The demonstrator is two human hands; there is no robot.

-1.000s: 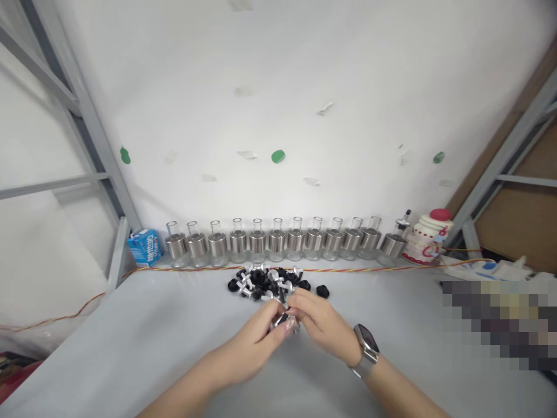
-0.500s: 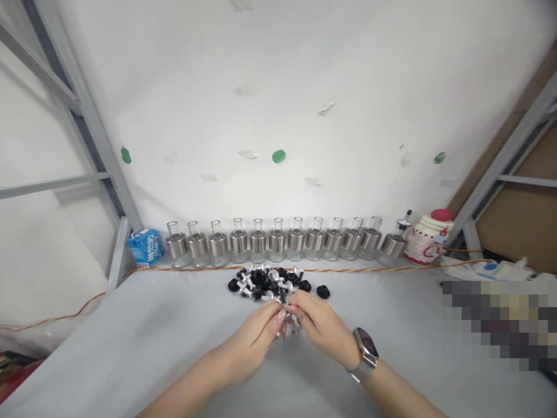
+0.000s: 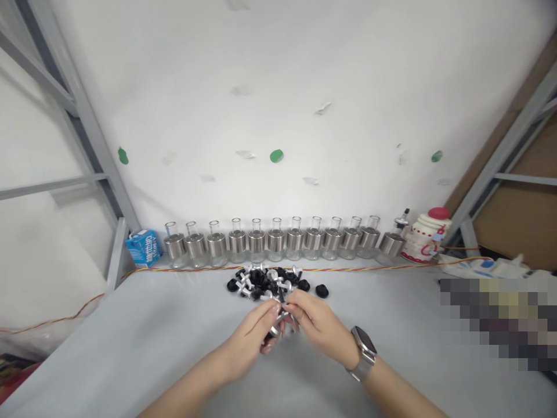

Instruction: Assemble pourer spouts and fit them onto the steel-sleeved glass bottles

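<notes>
In front of the pile, my two hands meet over the table. My left hand is closed around a bottle pourer, of which a silver collar and a dark base show between the fingers. My right hand is pinched at the pourer's upper end, beside a small black tip; its fingers partly hide what they grip. Just beyond my fingertips lies a heap of loose pourer parts, silver spouts mixed with black caps. A separate black cap rests at the heap's right.
Several glass bottles with steel sleeves line the wall. The rightmost bottle carries a pourer. A blue drink carton stands at the left end, a cake-shaped jar at the right. A twisted red-yellow wire runs along the back.
My left hand has turned and shifted slightly left and down, bringing the pourer's silver collar and dark base into sight. My right hand stays nearly in place.
</notes>
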